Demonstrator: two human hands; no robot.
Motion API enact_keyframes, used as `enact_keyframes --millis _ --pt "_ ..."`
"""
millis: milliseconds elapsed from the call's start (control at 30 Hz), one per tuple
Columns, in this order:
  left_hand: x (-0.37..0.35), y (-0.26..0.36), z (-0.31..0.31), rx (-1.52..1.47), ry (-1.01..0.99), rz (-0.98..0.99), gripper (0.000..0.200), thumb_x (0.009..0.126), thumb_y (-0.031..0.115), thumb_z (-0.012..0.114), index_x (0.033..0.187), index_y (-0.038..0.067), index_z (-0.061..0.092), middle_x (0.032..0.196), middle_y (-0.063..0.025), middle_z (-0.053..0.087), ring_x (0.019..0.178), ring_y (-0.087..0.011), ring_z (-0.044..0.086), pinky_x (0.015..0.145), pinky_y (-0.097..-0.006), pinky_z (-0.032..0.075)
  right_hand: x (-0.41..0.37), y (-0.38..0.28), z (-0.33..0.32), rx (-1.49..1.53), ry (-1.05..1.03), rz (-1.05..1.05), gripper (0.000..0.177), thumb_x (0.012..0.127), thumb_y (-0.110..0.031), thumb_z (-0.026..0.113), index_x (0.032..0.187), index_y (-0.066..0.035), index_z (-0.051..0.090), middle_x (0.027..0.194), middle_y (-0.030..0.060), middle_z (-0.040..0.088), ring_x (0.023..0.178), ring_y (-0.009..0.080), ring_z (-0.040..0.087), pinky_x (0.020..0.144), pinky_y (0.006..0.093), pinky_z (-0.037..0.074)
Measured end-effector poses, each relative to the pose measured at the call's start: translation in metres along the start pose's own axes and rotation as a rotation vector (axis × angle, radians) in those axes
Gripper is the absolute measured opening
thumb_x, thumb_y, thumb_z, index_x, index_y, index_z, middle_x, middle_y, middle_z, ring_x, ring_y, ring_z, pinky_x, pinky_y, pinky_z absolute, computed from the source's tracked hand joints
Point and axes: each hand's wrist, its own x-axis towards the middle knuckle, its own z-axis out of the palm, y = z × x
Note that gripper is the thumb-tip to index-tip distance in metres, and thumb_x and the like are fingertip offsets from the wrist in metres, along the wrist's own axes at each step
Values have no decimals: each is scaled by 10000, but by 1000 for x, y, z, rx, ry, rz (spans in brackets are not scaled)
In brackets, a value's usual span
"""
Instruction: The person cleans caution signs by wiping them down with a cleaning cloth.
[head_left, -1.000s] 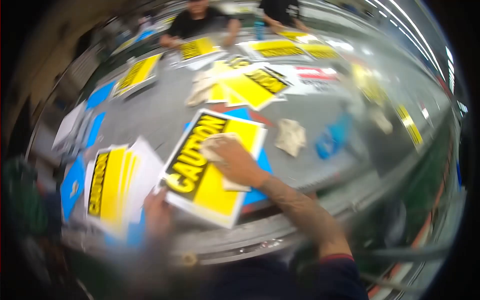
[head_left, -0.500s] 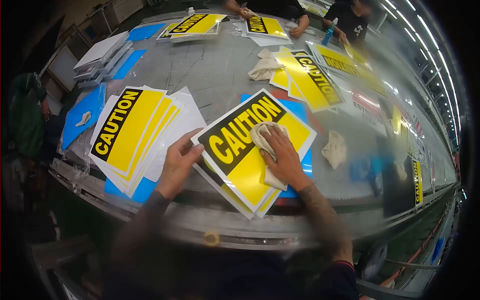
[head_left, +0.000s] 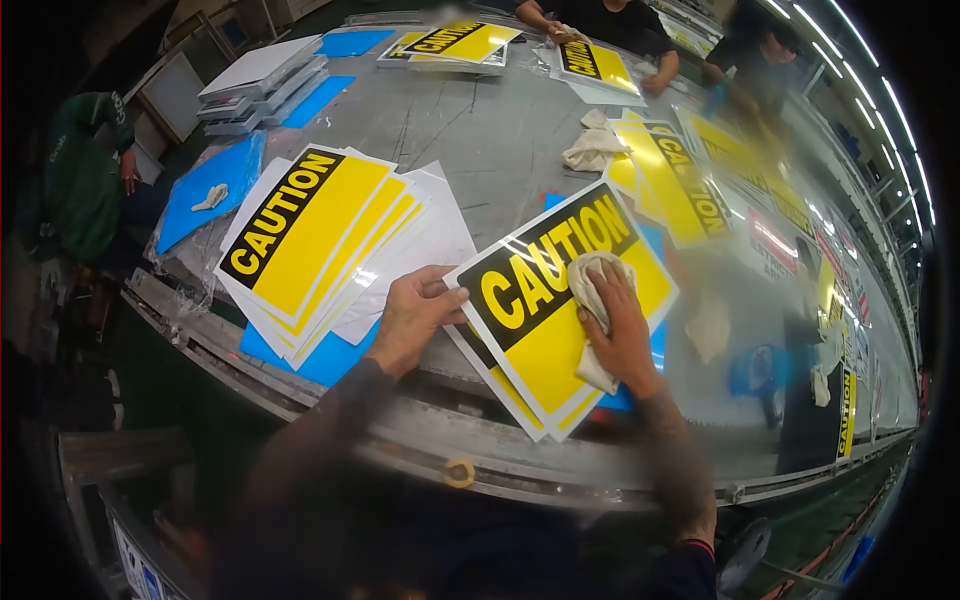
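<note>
The right hand [head_left: 622, 325] lies palm down, fingers closed over a beige rag [head_left: 592, 300] pressed onto the top yellow CAUTION sign [head_left: 545, 300] at the near edge of the metal table [head_left: 470, 140]. The left hand [head_left: 412, 315] is flat with fingers spread, pinning that sign's left corner, right beside another stack of CAUTION signs [head_left: 310, 235].

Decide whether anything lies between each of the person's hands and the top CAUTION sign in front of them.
Yes, for one. A crumpled cloth lies between the right hand and the face of the top CAUTION sign, under its palm and fingers. The left hand touches the sign's left edge directly, with nothing visible between.
</note>
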Motion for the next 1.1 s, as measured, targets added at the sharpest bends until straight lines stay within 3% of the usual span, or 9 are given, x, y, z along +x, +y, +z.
enact_keyframes --millis 167,333,400,600,733,867,967,1000,1100 --pt "-7 -1 11 -267 -194 -189 529 1103 144 586 1590 38 408 1501 -147 607 1291 -261 680 1018 -422 620 -2 -1 -1 -28 -40 -10 600 1013 -212 691 1578 -88 529 1659 211 468 1586 428 350 1304 530 285" --pt "-2 -24 19 -340 -344 -337 538 1066 13 583 1572 51 403 1506 -148 599 1342 -305 650 1068 -538 607 1 -38 12 -3 -165 -109 595 1031 -194 638 1597 -89 484 1635 198 478 1578 417 362 1289 551 319" --pt "2 -38 17 -284 -330 -404 564 1061 -3 574 1592 68 395 1506 -144 595 1341 -301 650 1063 -563 608 1 -71 18 -20 -227 -341 611 1021 -177 625 1606 -98 467 1632 182 476 1575 410 370 1286 579 317" --pt "0 -26 26 -288 -337 -370 564 1058 -63 536 1592 43 390 1517 -149 594 1382 -316 622 1096 -575 596 68 5 27 -255 52 -139 482 1028 -153 555 1495 -34 555 1541 166 558 1520 391 440 1276 560 301" --pt "1 -18 23 -322 -358 -396 640 1047 -67 542 1626 106 331 1585 -142 501 1408 -347 591 1103 -597 579 37 -89 46 248 -207 -405 473 1007 -123 607 1476 -61 587 1543 191 583 1493 376 508 1272 539 351" --pt "-2 -16 28 -411 -363 -423 522 1061 -37 541 1561 44 416 1510 -148 581 1354 -317 635 1110 -542 581 60 -37 38 52 -130 -144 423 1013 -149 626 1431 -95 649 1485 147 651 1403 355 576 1205 513 424" --pt "-5 -18 30 -365 -292 -433 505 1053 -48 540 1538 30 426 1476 -169 599 1339 -320 645 1071 -511 612 74 -15 36 -116 17 -189 390 1042 -172 597 1414 -69 657 1511 157 623 1420 404 539 1206 517 408" --pt "-2 -21 28 -342 -299 -438 507 1053 -49 538 1541 35 425 1474 -170 596 1331 -323 649 1062 -511 617 63 -37 40 109 -159 -121 420 1043 -199 598 1441 -69 638 1531 160 606 1472 381 508 1249 508 370" --pt "-3 -17 33 -396 -281 -413 580 1046 -66 545 1587 54 377 1519 -154 555 1362 -326 627 1074 -564 612 47 -72 43 133 -176 -420 422 1013 -194 631 1416 -67 633 1481 163 626 1464 352 527 1288 515 330"
